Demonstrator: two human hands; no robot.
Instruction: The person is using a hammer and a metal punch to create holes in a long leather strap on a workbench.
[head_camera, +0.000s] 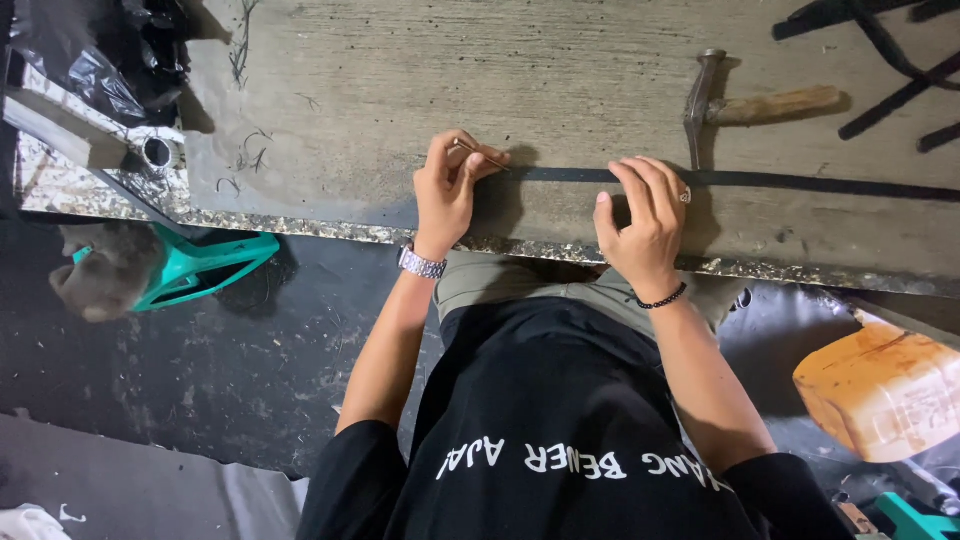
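Evidently the left hand (447, 190) pinches a thin nail (482, 154) between thumb and fingertips, its point angled toward the dark strip (800, 184) running rightward from that pinch, while the right hand (645, 220) presses flat on the strip, holding nothing, seemingly to steady it. Beyond it lies a hammer (740, 102) (wooden handle); the nail's tip is hard to make out.

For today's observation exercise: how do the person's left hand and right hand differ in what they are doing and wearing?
The left hand pinches a thin metal nail between its fingertips, while the right hand holds nothing and presses its fingers flat on the long black strip. The left wrist carries a metal watch; the right wrist carries a dark beaded bracelet, and that hand has a ring. Both rest on the grey wooden board.
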